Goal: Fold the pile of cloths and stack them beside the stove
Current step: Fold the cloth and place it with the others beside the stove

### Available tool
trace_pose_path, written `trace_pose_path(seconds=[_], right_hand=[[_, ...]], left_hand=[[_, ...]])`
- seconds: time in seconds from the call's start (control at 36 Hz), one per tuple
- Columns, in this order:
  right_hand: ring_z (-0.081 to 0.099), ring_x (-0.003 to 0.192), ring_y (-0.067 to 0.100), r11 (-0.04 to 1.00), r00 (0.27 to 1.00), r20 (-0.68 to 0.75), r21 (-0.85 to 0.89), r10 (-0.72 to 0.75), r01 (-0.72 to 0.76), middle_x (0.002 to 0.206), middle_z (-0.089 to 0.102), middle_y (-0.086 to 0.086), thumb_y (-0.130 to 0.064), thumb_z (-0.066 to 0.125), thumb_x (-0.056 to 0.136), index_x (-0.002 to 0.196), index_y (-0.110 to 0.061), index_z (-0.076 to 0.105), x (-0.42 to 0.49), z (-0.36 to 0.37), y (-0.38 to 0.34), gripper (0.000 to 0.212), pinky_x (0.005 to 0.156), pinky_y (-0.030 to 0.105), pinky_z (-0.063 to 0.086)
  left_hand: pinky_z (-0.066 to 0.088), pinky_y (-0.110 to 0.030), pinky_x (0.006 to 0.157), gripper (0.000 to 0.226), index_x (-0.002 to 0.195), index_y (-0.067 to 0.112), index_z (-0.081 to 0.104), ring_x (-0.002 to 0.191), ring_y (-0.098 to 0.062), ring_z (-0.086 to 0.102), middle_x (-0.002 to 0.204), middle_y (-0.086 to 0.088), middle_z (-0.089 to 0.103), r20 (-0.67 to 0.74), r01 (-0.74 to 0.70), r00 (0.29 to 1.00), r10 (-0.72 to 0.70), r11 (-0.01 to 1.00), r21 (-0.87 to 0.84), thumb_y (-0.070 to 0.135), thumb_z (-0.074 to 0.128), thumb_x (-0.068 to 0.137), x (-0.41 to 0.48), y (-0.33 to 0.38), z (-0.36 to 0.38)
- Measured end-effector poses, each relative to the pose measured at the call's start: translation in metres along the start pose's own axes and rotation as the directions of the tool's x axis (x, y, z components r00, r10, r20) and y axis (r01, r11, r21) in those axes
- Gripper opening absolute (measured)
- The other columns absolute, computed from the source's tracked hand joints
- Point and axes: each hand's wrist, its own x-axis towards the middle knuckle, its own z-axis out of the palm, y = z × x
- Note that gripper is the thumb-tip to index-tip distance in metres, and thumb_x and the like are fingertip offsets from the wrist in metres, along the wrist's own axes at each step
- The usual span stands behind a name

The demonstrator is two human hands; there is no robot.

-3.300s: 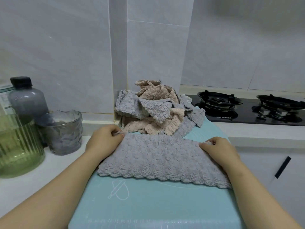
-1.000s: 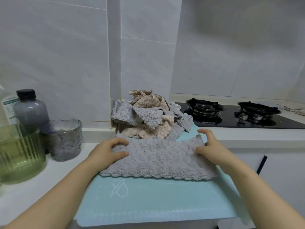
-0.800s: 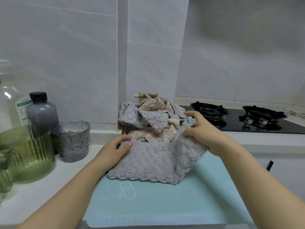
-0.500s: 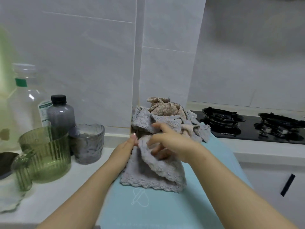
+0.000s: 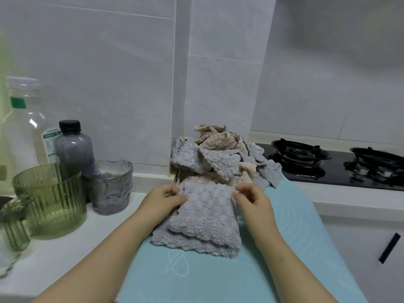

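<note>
Fingers [image 5: 180, 197] of your left hand [image 5: 162, 199] are curled, and they pinch the far left corner of the grey cloth [image 5: 203, 219]. Your right hand [image 5: 251, 199] is at the far right corner, and its curled fingers [image 5: 242, 189] pinch the edge there. The grey cloth is folded over on itself. Its top layer is a bit crooked, so the layer under it peeks out along the near side. It lies flat on the blue mat [image 5: 218, 276], right in front of you.

Just behind it sits the pile of cloths [image 5: 220, 158], grey ones and tan ones all bunched up, against the wall. The far edge of the folded cloth touches the pile. The black stove [image 5: 328, 165] is to the right of the pile, with two burners on it.

On the white worktop [image 5: 54, 254] to your left stand a green glass jug [image 5: 52, 197], a grey glass cup [image 5: 109, 186] beside it, and a grey bottle [image 5: 73, 147] with a black cap behind them. A big clear bottle [image 5: 24, 127] stands further left, and a small green glass [image 5: 14, 224] is near the edge.
</note>
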Motion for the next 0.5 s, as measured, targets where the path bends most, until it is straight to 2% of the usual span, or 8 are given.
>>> trace_pose_path(seconds=[0.08,0.14,0.19,0.25,0.28,0.36,0.42,0.5], right_hand=[[0.050,0.071,0.012,0.998,0.996,0.065,0.019,0.059,-0.060,0.074,0.055,-0.005,-0.012,0.059,0.086,0.085,-0.022,0.058,-0.002,0.000,0.002,0.011,0.070,0.026,0.041],[0.050,0.073,0.011,0.997,0.991,0.107,0.010,0.081,-0.083,0.078,0.055,-0.004,-0.015,0.061,0.087,0.091,-0.020,0.056,-0.002,0.000,0.002,0.008,0.070,0.023,0.040],[0.052,0.077,0.009,0.994,0.979,0.173,-0.035,0.108,-0.103,0.088,0.056,-0.003,-0.021,0.063,0.086,0.099,-0.020,0.054,-0.003,0.001,0.002,0.016,0.070,0.021,0.040],[0.053,0.084,0.009,0.987,0.967,0.225,-0.130,0.121,-0.093,0.095,0.055,-0.005,-0.026,0.065,0.084,0.105,-0.023,0.052,-0.005,0.002,0.003,0.025,0.074,0.022,0.041],[0.053,0.088,0.011,0.981,0.964,0.235,-0.175,0.126,-0.086,0.097,0.054,-0.006,-0.028,0.066,0.083,0.106,-0.025,0.051,-0.006,0.002,0.004,0.028,0.077,0.024,0.042],[0.054,0.096,0.018,0.962,0.974,0.197,-0.268,0.112,-0.056,0.096,0.058,-0.009,-0.041,0.065,0.079,0.101,-0.033,0.051,-0.007,0.002,0.004,0.027,0.087,0.034,0.045],[0.049,0.106,0.020,0.909,0.981,0.160,-0.415,0.112,-0.036,0.101,0.058,-0.011,-0.053,0.058,0.080,0.108,-0.037,0.050,-0.009,0.002,0.002,0.033,0.093,0.037,0.039],[0.039,0.117,0.022,0.800,0.981,0.159,-0.600,0.115,0.003,0.119,0.057,-0.007,-0.063,0.047,0.082,0.127,-0.040,0.040,-0.010,0.002,-0.001,0.051,0.093,0.037,0.026]], left_hand=[[0.036,-0.019,0.043,0.026,0.061,0.013,0.049,0.043,-0.008,0.046,0.043,0.007,0.049,-0.082,0.037,0.996,-0.046,0.993,-0.114,0.009,0.063,0.083,0.000,0.005,-0.002],[0.032,-0.022,0.044,0.030,0.057,0.014,0.046,0.043,-0.011,0.042,0.043,0.005,0.045,-0.128,0.051,0.989,-0.067,0.991,-0.124,0.008,0.060,0.083,0.000,0.007,-0.005],[0.031,-0.027,0.052,0.028,0.059,0.017,0.046,0.053,-0.016,0.044,0.051,0.003,0.048,-0.158,0.022,0.987,-0.005,0.994,0.106,0.012,0.061,0.082,0.000,0.003,-0.009],[0.033,-0.026,0.056,0.020,0.066,0.020,0.048,0.066,-0.018,0.050,0.065,0.003,0.056,-0.139,0.012,0.989,0.054,0.900,0.436,0.018,0.061,0.081,-0.001,0.000,-0.008],[0.034,-0.024,0.057,0.016,0.071,0.021,0.048,0.071,-0.018,0.052,0.072,0.003,0.058,-0.135,0.009,0.989,0.068,0.865,0.502,0.018,0.060,0.082,-0.002,-0.001,-0.007],[0.036,-0.028,0.057,0.013,0.094,0.022,0.050,0.074,-0.017,0.052,0.090,-0.001,0.057,-0.154,0.010,0.987,0.051,0.930,0.368,0.017,0.059,0.085,-0.002,0.003,-0.008],[0.040,-0.027,0.059,0.025,0.108,0.034,0.047,0.073,-0.014,0.053,0.102,0.001,0.054,-0.037,-0.010,0.999,0.016,0.988,0.153,0.021,0.058,0.089,-0.005,0.006,-0.012],[0.043,-0.025,0.088,0.035,0.110,0.053,0.048,0.111,-0.007,0.050,0.125,0.017,0.045,0.286,-0.069,0.958,0.027,0.988,0.136,0.048,0.065,0.079,-0.014,0.008,-0.017]])
